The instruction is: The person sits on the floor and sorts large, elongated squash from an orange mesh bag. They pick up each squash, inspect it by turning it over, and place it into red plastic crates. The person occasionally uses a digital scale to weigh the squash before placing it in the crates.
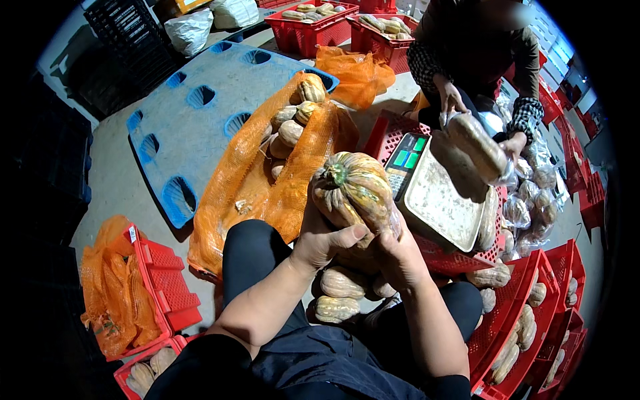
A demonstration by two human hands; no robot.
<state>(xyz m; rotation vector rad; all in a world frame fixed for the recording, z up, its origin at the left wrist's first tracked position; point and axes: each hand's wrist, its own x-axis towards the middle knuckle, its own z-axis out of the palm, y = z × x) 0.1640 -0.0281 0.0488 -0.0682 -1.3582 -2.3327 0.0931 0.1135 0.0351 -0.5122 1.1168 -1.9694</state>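
A ribbed, mottled squash (357, 187) with a green stem end faces up between my two hands, above my knees. My left hand (325, 237) grips it from the left, thumb across its lower front. My right hand (397, 252) holds the other side, its thumb close to the left one. Below them, several tan squashes (342, 282) lie on the floor between my legs. Just beyond, an orange mesh sack (240, 185) lies open with squashes (290, 132) inside it. To the right stands a digital scale (442, 200) with a dirty pale pan.
Across the scale, a co-worker's hands (512, 145) hold a long squash (475, 145). Bagged squashes (532, 210) lie beyond it. A blue plastic pallet (170, 115) lies at left. Red crates (520, 310) stand at right, more red crates (310, 37) at the back. A red crate (167, 285) at lower left holds mesh.
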